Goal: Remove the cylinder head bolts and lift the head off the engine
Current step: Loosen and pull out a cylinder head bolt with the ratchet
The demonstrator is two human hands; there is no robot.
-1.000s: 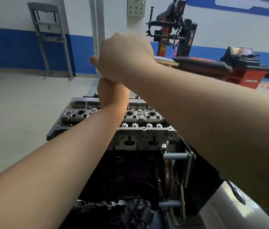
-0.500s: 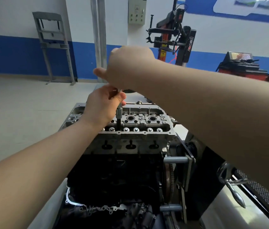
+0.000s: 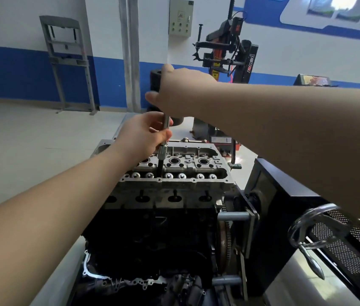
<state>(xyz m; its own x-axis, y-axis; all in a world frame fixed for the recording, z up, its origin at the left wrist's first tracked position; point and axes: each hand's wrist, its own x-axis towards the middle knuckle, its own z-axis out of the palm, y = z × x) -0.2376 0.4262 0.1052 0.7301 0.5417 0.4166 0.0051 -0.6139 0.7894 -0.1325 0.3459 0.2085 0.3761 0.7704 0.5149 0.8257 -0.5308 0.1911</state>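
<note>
The silver cylinder head sits on top of the black engine block, which is fixed to a stand. A long socket extension stands upright, its lower end in a bolt hole near the head's front edge. My left hand pinches the shaft of the extension about halfway up. My right hand is closed around the top of the tool above it; the handle itself is hidden behind the hand.
The engine stand's grey bars and a chrome crank wheel are at the right, beside a black cabinet. A red and black tyre changer stands behind the engine. A grey frame leans on the far wall.
Both hands have come down from a raised position. The extension now stands in the head, with my left hand gripping its shaft and my right hand on top.
</note>
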